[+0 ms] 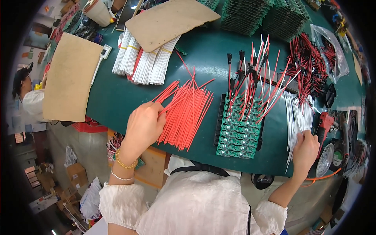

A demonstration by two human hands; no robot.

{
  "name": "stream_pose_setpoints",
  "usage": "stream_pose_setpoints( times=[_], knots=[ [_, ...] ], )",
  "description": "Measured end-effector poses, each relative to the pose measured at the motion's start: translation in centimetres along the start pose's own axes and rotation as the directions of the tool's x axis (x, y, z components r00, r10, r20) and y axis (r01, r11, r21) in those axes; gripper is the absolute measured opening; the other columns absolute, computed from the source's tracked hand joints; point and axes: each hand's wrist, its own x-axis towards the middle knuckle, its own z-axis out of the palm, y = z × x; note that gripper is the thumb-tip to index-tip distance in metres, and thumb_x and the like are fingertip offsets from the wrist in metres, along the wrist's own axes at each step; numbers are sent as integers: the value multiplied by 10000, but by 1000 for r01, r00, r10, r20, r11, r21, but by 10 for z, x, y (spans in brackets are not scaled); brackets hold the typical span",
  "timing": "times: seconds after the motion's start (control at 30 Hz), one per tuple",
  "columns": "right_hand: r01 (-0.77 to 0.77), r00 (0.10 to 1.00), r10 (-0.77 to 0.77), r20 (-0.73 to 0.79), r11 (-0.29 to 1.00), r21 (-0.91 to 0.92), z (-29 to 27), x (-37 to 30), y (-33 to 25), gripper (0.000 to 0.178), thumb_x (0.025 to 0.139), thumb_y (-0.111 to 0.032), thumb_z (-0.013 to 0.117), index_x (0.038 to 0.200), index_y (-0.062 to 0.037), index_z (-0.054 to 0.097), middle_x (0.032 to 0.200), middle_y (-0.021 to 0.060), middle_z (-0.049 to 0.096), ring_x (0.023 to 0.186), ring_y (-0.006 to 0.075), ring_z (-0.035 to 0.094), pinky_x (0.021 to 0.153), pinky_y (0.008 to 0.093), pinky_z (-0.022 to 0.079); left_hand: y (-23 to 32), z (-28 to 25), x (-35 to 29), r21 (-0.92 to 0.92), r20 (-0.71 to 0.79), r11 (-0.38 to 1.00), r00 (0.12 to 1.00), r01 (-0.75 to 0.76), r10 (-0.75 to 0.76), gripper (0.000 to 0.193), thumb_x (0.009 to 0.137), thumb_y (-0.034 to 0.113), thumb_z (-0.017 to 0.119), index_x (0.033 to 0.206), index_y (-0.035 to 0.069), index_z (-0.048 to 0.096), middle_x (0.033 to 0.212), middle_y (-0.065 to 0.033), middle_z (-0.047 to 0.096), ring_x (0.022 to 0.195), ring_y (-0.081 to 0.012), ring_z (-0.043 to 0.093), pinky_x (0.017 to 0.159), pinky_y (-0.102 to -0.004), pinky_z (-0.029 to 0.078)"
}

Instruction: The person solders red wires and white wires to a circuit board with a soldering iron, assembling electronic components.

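Observation:
My left hand, with bracelets at the wrist, is at the left edge of a loose pile of red wires. Its fingers are pinched on a red wire. On the right, my right hand has its fingers closed on the near end of a bundle of white wires. Between the hands lies a panel of green circuit boards in a black holder. Red and white wires with black connectors stand up from its far half.
Beyond are bundled white wires under a brown board, stacked circuit boards and a heap of red-black wires. At right are a red-handled tool and a round metallic dish. Another person sits far left.

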Motion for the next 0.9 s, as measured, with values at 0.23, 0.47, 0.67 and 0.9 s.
stream_pose_setpoints(
  times=[0.23, 0.47, 0.67, 0.9],
  knots=[
    [31, 999, -31, 17, 999, 44, -8, 2, 10, 105, 830, -80, 648, 804, -6, 578, 723, 131, 541, 744, 303, 518, 678, 402, 396, -6, -20, 5, 48, 114, 989, 983, 141, -146, 103, 810, 75, 654, 836, -23, 675, 704, -178, 657, 652, -324, 651, 615, -386, 497],
    [29, 999, -26, -39, 997, 76, -17, 0, 16, 76, 827, -66, 648, 817, -12, 596, 725, 132, 544, 730, 304, 505, 665, 406, 415, -17, -46, 1, -230, 185, 932, 953, 281, -242, 88, 821, 63, 654, 811, -17, 688, 687, -141, 669, 610, -221, 668, 582, -310, 506],
    [-114, 965, 205, -161, 889, 444, -17, -7, 42, 116, 946, -77, 546, 892, 3, 612, 784, 97, 651, 571, 143, 488, 567, 287, 402, -23, -27, -29, -782, -167, 621, 939, 59, -300, 130, 938, -17, 536, 1039, -89, 570, 928, -183, 696, 826, -220, 700, 737, -300, 570],
    [-19, 929, 320, -187, 545, 838, -57, -35, 1, 168, 989, -109, 485, 1070, 36, 508, 879, 202, 686, 649, 145, 598, 613, 243, 485, -37, 48, -42, -682, -405, 728, 862, -63, -305, 151, 950, -34, 507, 1063, -84, 593, 1031, -148, 679, 938, -205, 669, 853, -308, 535]
  ],
)
